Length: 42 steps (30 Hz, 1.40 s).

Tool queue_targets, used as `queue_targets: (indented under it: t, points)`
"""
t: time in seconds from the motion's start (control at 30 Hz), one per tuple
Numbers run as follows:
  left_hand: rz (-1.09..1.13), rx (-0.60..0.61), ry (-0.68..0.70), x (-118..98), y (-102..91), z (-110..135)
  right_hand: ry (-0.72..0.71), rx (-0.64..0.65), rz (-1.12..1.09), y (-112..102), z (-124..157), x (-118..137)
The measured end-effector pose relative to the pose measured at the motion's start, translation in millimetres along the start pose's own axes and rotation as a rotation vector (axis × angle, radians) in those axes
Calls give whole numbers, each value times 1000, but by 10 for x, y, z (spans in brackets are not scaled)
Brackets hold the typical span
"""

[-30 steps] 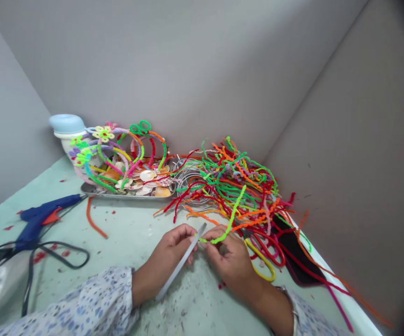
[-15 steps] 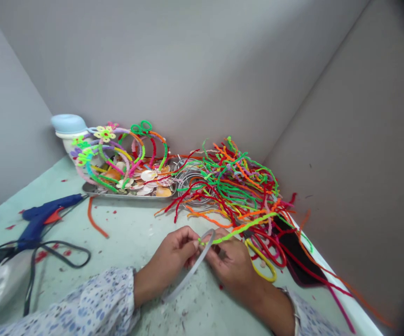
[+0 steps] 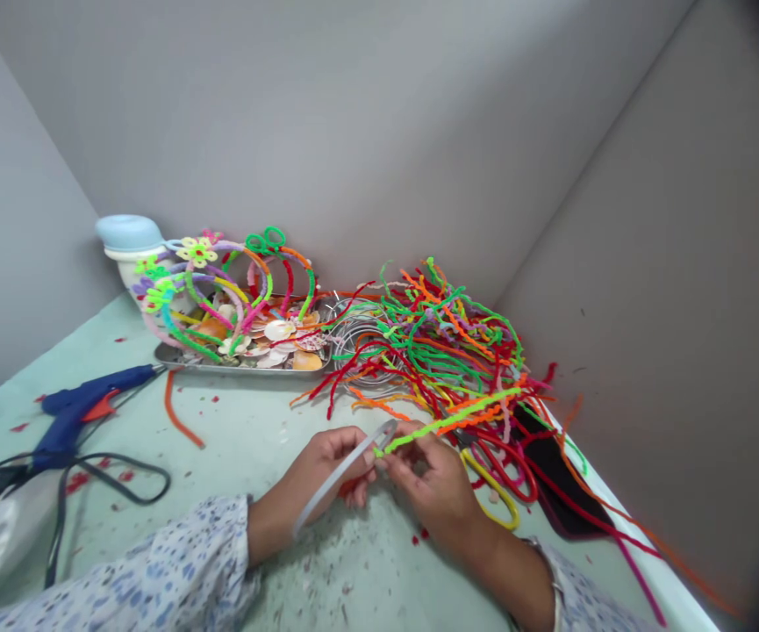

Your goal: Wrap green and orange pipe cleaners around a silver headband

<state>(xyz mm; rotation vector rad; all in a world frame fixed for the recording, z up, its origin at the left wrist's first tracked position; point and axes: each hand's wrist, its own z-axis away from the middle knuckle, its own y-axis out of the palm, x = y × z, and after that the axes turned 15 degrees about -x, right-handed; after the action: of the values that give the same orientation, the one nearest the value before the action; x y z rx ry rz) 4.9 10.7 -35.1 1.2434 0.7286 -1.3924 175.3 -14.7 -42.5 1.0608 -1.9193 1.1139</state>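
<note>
My left hand (image 3: 317, 470) is closed on a thin whitish plastic headband (image 3: 334, 481), which arches over its fingers and points down toward the wrist. A lime-green pipe cleaner (image 3: 461, 416) meets the band at my left fingertips, its short end curled there. Close beside, my right hand (image 3: 443, 491) pinches that pipe cleaner near the band. From there the long free part slants up and right over the pile. A bit of orange shows under my left fingers; what it is I cannot make out.
A metal tray (image 3: 254, 369) holds shells and fuzzy finished headbands (image 3: 261, 307). Loose pipe cleaners (image 3: 432, 351) heap to its right, above yellow-handled scissors (image 3: 507, 518) and a dark phone (image 3: 567, 491). A blue glue gun (image 3: 69, 421) with its cord lies left, near a white bottle (image 3: 132, 254).
The headband has swung left and now lies across my left hand instead of between the hands. My left fingers have shifted slightly, and the pipe cleaner's free end has risen a little.
</note>
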Motion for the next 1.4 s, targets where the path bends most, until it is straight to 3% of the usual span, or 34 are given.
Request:
queue_targets:
  t: [0.13,0.27,0.6,1.03,1.4]
  points:
    - [16,13,-31,-45,-9,23,-64,94,-51,-18,-36,28]
    - [24,11,-40,-93,-11,46,-40,52,-84,-28,-57,21]
    - [-30,-19,-86,-105,-11,26,-18,94,-78,-43,-26,58]
    - [-104,-33,42,-86,21,55,104,115,48,-56,-39,195]
    - [-268,-23,210,-17,5,107,109,141,-16,-56,-7,99]
